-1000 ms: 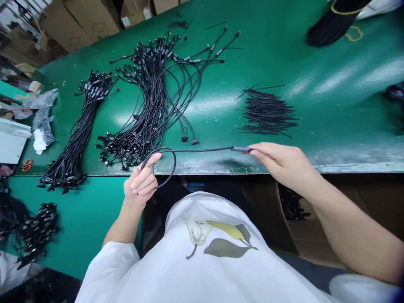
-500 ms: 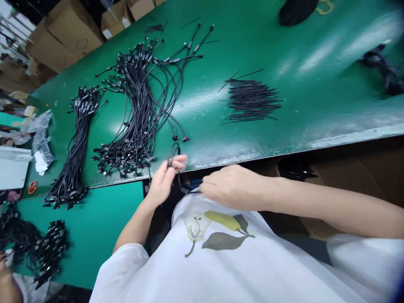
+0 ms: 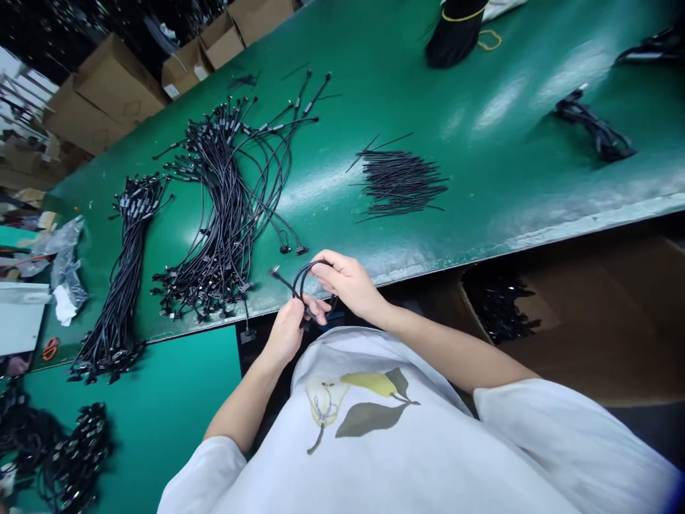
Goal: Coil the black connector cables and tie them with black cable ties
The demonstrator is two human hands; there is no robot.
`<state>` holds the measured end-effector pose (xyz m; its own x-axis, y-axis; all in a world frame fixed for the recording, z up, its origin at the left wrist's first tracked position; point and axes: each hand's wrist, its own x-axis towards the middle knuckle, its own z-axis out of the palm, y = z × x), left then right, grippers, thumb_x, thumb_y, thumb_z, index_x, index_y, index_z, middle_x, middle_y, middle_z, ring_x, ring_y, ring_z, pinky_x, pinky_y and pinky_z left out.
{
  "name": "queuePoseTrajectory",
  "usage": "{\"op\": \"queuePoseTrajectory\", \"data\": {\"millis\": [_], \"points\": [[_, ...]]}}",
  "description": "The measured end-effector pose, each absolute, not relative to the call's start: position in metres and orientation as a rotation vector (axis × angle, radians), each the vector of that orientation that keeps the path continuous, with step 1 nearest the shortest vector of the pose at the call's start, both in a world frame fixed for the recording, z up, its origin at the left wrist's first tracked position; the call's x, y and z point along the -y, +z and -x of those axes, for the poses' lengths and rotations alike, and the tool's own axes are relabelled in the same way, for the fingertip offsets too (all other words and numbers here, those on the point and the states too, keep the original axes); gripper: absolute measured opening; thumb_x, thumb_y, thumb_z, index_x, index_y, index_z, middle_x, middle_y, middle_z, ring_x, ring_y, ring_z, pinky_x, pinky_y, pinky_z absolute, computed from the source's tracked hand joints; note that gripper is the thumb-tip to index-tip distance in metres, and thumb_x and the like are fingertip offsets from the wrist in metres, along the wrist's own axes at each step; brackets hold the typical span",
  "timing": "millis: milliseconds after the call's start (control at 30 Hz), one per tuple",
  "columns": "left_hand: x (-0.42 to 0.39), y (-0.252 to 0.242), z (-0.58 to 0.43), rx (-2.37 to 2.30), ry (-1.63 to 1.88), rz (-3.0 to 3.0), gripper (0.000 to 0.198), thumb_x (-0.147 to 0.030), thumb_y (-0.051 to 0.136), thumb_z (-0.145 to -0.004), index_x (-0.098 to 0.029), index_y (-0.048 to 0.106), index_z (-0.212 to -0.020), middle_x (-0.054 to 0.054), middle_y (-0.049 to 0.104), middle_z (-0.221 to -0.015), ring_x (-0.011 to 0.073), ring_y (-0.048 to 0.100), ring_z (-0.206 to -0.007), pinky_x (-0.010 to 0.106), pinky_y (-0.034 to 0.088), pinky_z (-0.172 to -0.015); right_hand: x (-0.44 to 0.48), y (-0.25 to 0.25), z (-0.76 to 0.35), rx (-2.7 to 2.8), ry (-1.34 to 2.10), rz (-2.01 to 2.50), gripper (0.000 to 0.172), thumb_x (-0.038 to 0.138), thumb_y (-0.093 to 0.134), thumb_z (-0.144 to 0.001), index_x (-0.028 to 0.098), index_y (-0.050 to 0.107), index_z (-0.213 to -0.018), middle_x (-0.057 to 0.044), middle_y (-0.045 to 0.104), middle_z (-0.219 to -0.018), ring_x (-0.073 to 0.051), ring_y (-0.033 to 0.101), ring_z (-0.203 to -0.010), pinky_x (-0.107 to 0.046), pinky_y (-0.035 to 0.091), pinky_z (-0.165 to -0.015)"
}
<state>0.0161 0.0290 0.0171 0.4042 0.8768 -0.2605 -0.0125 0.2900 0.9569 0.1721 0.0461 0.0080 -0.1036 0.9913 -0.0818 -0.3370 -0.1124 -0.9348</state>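
Just off the edge of the green counter, a black cable is looping between both hands — the left hand and right hand are gripping it with curled fingers, and its free plug could be snagging the nearby cable bundle if tugged.

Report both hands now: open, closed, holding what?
Left hand: closed, holding the looped black cable.
Right hand: closed, holding the same cable's loop.
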Motion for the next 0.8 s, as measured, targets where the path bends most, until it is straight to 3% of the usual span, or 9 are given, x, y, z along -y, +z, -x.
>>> {"op": "queuePoseTrajectory", "data": {"millis": [67, 167, 267, 333, 400, 533, 600, 700, 800], "points": [[-0.027, 0.010, -0.021, -1.007, 0.856, -1.091, 0.049, -0.064, 0.043, -0.089, -0.020, 0.048, -0.069, -0.003, 0.044, -0.052, 0.0169, 0.054, -0.070, 0.035, 0.044, -0.084, -0.047, 0.009, -0.165, 0.723, 1.612, 0.868, 0.028, 0.045, 0.061, -0.082, 0.019, 0.053, -0.078, 0.008, 0.036, -0.058, -0.006, 0.029, -0.048, -0.020, 0.027, -0.046], [-0.022, 0.003, -0.022, -0.955, 0.907, -1.080, 0.045, -0.059, 0.041, -0.093, -0.020, 0.047, -0.070, -0.007, 0.034, -0.050, 0.0138, 0.048, -0.061, 0.038, 0.041, -0.092, -0.047, 0.017, -0.164, 0.510, 1.751, 0.800, 0.031, 0.044, 0.069, -0.074, 0.020, 0.050, -0.077, 0.005, 0.045, -0.068, -0.007, 0.040, -0.056, -0.021, 0.037, -0.050], [-0.016, -0.001, -0.019, -0.890, 0.862, -1.108, 0.036, -0.051, 0.042, -0.096, -0.019, 0.053, -0.083, -0.008, 0.030, -0.052, 0.0122, 0.044, -0.056, 0.034, 0.043, -0.081, -0.042, 0.026, -0.167, 0.483, 1.727, 0.798, 0.031, 0.041, 0.072, -0.071, 0.020, 0.050, -0.078, -0.002, 0.059, -0.093, -0.013, 0.057, -0.081, -0.026, 0.049, -0.069], [-0.011, -0.002, -0.018, -0.882, 0.846, -1.150, 0.031, -0.047, 0.044, -0.096, -0.018, 0.055, -0.104, -0.007, 0.036, -0.058, 0.0117, 0.043, -0.057, 0.030, 0.041, -0.070, -0.036, 0.030, -0.166, 0.564, 1.644, 0.765, 0.029, 0.040, 0.068, -0.077, 0.020, 0.048, -0.076, -0.006, 0.057, -0.119, -0.018, 0.058, -0.105, -0.030, 0.052, -0.079], [-0.008, -0.001, -0.018, -0.913, 0.795, -1.229, 0.035, -0.046, 0.045, -0.096, -0.018, 0.051, -0.115, -0.005, 0.042, -0.066, 0.0114, 0.042, -0.059, 0.028, 0.038, -0.064, -0.030, 0.030, -0.164, 0.683, 1.584, 0.712, 0.032, 0.043, 0.062, -0.084, 0.019, 0.045, -0.073, -0.007, 0.049, -0.134, -0.021, 0.056, -0.115, -0.027, 0.053, -0.071], [-0.012, 0.000, -0.017, -1.014, 0.536, -1.380, 0.036, -0.048, 0.043, -0.095, -0.016, 0.057, -0.089, -0.001, 0.047, -0.071, 0.0126, 0.044, -0.066, 0.028, 0.039, -0.067, -0.022, 0.025, -0.155, 0.807, 1.502, 0.715, 0.033, 0.047, 0.055, -0.091, 0.019, 0.044, -0.078, -0.007, 0.052, -0.115, -0.012, 0.061, -0.082, -0.018, 0.042, -0.045], [-0.017, -0.001, -0.015, -1.032, 0.471, -1.413, 0.038, -0.051, 0.047, -0.093, -0.016, 0.059, -0.082, 0.002, 0.053, -0.076, 0.0154, 0.049, -0.075, 0.030, 0.042, -0.076, -0.024, 0.022, -0.151, 0.793, 1.418, 0.725, 0.034, 0.047, 0.054, -0.092, 0.019, 0.042, -0.077, -0.002, 0.049, -0.097, -0.006, 0.053, -0.065, -0.018, 0.042, -0.046], [-0.021, -0.002, -0.015, -0.961, 0.527, -1.348, 0.038, -0.054, 0.059, -0.085, -0.016, 0.063, -0.089, 0.006, 0.061, -0.089, 0.0214, 0.055, -0.094, 0.035, 0.042, -0.092, -0.031, 0.024, -0.151, 0.777, 1.332, 0.677, 0.030, 0.047, 0.053, -0.093, 0.021, 0.042, -0.083, 0.002, 0.042, -0.090, -0.002, 0.044, -0.055, -0.018, 0.039, -0.046], [-0.017, 0.004, -0.019, -0.743, 0.490, -0.990, 0.041, -0.056, 0.064, -0.081, -0.016, 0.061, -0.086, 0.004, 0.059, -0.076, 0.0181, 0.058, -0.077, 0.034, 0.048, -0.079, -0.043, 0.028, -0.158, 0.847, 1.383, 0.649, 0.030, 0.052, 0.053, -0.092, 0.024, 0.047, -0.102, 0.004, 0.043, -0.086, -0.001, 0.038, -0.047, -0.017, 0.034, -0.041]]}}
